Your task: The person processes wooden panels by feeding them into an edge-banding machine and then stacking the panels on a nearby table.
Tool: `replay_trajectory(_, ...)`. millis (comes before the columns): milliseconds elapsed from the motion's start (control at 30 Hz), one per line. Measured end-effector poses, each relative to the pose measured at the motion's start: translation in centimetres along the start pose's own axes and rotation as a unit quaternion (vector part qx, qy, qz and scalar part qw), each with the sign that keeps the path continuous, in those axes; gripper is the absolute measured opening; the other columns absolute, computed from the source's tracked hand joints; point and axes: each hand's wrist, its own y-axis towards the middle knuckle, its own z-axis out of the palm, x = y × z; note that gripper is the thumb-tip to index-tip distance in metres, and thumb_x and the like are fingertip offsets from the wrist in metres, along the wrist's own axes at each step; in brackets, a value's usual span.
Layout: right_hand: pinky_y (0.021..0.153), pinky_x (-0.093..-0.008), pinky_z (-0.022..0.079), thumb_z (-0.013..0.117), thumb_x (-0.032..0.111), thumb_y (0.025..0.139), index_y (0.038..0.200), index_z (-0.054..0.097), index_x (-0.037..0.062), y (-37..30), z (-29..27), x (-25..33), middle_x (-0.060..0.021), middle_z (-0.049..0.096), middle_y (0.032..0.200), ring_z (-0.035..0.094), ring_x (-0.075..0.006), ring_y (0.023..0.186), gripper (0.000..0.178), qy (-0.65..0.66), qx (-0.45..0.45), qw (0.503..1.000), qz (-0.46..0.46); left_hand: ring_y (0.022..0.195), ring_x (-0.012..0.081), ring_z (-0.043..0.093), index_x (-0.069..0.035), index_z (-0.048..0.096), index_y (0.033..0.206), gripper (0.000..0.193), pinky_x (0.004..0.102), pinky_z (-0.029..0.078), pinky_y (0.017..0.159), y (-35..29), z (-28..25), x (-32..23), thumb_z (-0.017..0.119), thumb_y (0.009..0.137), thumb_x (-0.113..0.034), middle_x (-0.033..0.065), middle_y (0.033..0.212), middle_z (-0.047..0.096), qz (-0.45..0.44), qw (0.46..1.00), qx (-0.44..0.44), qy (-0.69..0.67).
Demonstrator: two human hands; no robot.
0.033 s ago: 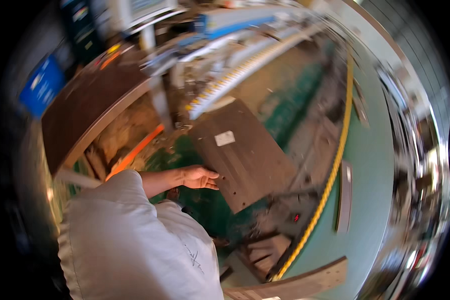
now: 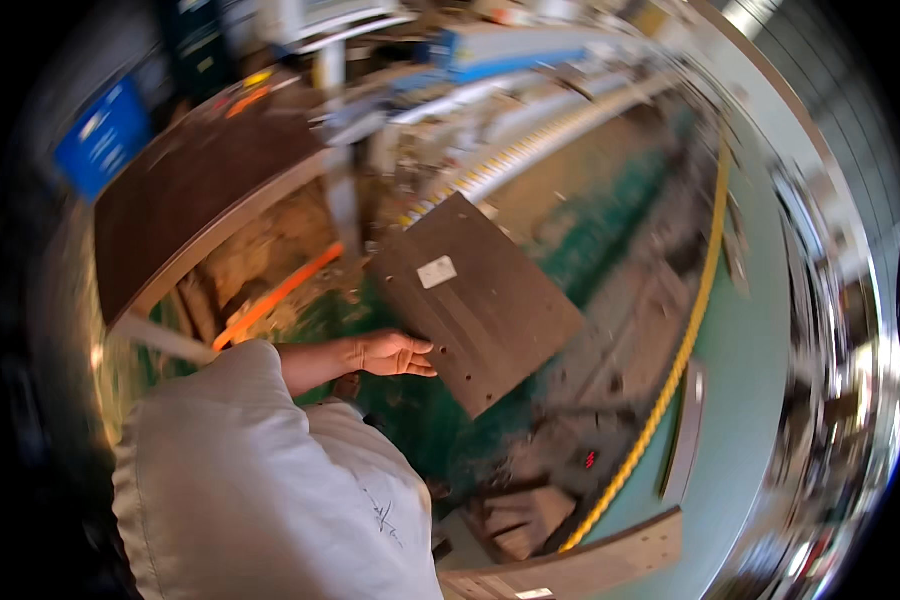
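Observation:
My left hand (image 2: 395, 354) reaches out from a white sleeve and is closed on the near left edge of a flat brown panel (image 2: 500, 305). Its thumb lies along the top and its fingers curl at the edge. The panel is rectangular and tilted over the floor, with a small white label (image 2: 436, 271) and several dark holes along its near side. My right hand is not in view.
A green-topped table (image 2: 740, 400) with a yellow edge strip (image 2: 660, 420) runs along the right, bearing narrow brown boards (image 2: 620, 552). At left stands a dark brown bench (image 2: 200, 180) with an orange bar (image 2: 280, 293) below. A white-and-blue machine (image 2: 530, 55) stretches behind.
The view has swung slightly, so the bench and machine sit farther right in the picture. The panel has shifted a little left, still in my left hand.

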Motion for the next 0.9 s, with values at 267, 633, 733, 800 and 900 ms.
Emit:
replay_trajectory(267, 0.105, -0.0342, 0.041, 0.058, 0.057, 0.095, 0.137, 0.052, -0.0044, 4.7, 41.0, 3.0, -0.0118, 0.056, 0.134, 0.051, -0.0220, 0.123, 0.075, -0.270, 0.303, 0.913, -0.037, 0.101, 0.0270, 0.068, -0.002, 0.058, 0.117, 0.021, 0.0380, 0.060, 0.094, -15.7, -20.2, -18.1, 0.061, 0.097, -0.007, 0.0096, 0.113, 0.066, 0.441, 0.839, -0.249, -0.199)
replay_trajectory(633, 0.076, -0.0378, 0.050, 0.051, 0.071, 0.091, 0.111, 0.067, -0.0121, -4.3, 95.2, -0.2, -0.0165, 0.070, 0.098, 0.064, -0.0224, 0.087, 0.087, -0.532, 0.509, 0.647, -0.200, 0.117, 0.0327, 0.061, 0.006, 0.048, 0.134, 0.063, 0.0419, 0.053, 0.102, -13.2, -30.3, -33.1, 0.058, 0.098, -0.045, 0.0205, 0.131, 0.058, 0.409, 0.821, -0.378, -0.127)
replay_trajectory(733, 0.083, -0.0427, 0.050, 0.046, 0.071, 0.093, 0.113, 0.066, -0.0122, -3.2, 104.3, -1.6, -0.0243, 0.070, 0.103, 0.065, -0.0306, 0.093, 0.088, -0.576, 0.524, 0.576, -0.251, 0.122, 0.0360, 0.059, 0.004, 0.047, 0.139, 0.079, 0.0434, 0.053, 0.099, -5.1, -27.9, -36.9, 0.053, 0.095, -0.061, 0.0240, 0.137, 0.056, 0.316, 0.864, -0.391, 0.009)
replay_trajectory(800, 0.085, -0.0449, 0.049, 0.043, 0.072, 0.093, 0.114, 0.066, -0.0107, -2.2, 110.4, -2.7, -0.0280, 0.069, 0.103, 0.066, -0.0366, 0.096, 0.089, -0.584, 0.540, 0.533, -0.290, 0.112, 0.0376, 0.064, 0.002, 0.049, 0.138, 0.076, 0.0447, 0.054, 0.095, 2.5, -26.4, -41.6, 0.054, 0.095, -0.061, 0.0223, 0.130, 0.061, 0.356, 0.833, -0.424, 0.010)
replay_trajectory(900, 0.089, -0.0473, 0.048, 0.037, 0.066, 0.098, 0.109, 0.068, -0.0096, 1.8, 117.3, -4.6, -0.0320, 0.067, 0.106, 0.064, -0.0433, 0.106, 0.083, -0.551, 0.591, 0.479, -0.342, 0.100, 0.0335, 0.067, 0.002, 0.060, 0.127, 0.063, 0.0440, 0.053, 0.087, 10.2, -24.3, -48.2, 0.055, 0.098, -0.053, 0.0206, 0.114, 0.067, 0.345, 0.773, -0.533, -0.010)
